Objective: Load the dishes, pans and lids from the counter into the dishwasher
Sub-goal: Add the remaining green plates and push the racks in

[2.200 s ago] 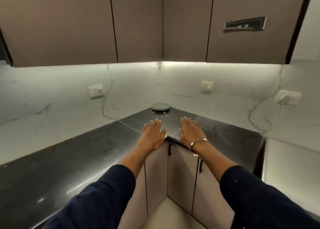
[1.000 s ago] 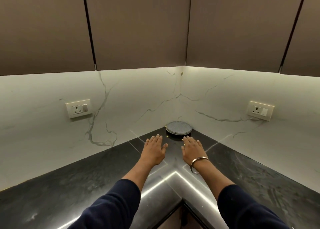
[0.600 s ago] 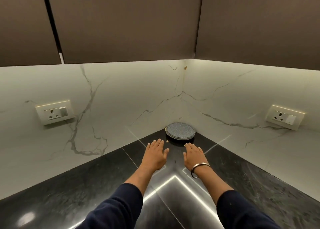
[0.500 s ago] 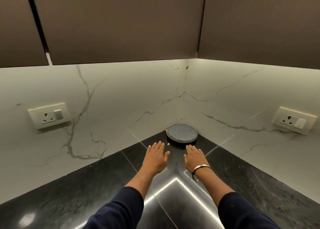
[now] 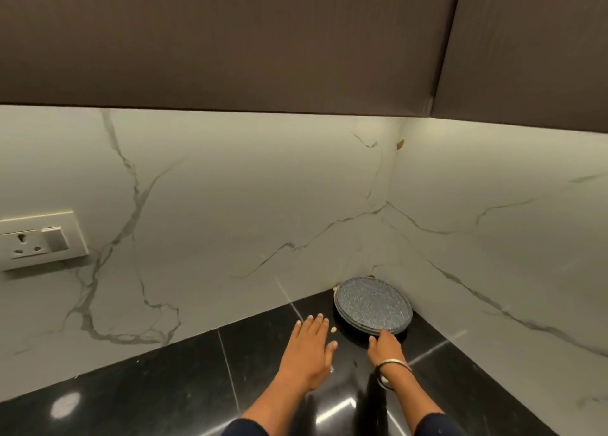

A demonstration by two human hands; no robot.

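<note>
Nearest to me, two dark blue sleeves (image 5: 245, 428) enter from the bottom edge, forearms bare beyond them. Both arms reach forward over the black polished counter (image 5: 164, 386), which reflects the under-cabinet lighting in bright streaks.

My left hand (image 5: 307, 353) is released: fingers straight and together, palm down, low over or on the counter; I cannot tell if it makes contact. It holds nothing and lies just left of the plates, apart from them.

My right hand (image 5: 385, 345) carries a metal bangle (image 5: 393, 365) at the wrist. Its fingertips reach the near rim of the stack of plates (image 5: 373, 305). The fingers run under or against that rim and are partly hidden there, so I cannot tell whether they have closed on it or merely touch it.

The stack itself, grey-blue and speckled, lies flat in the far corner of the counter, where the two white veined marble walls (image 5: 230, 211) meet. At least three rims are visible, one upon another.

On the left wall is a white power socket (image 5: 38, 241). Above run dark brown wall cabinets (image 5: 230, 40).
</note>
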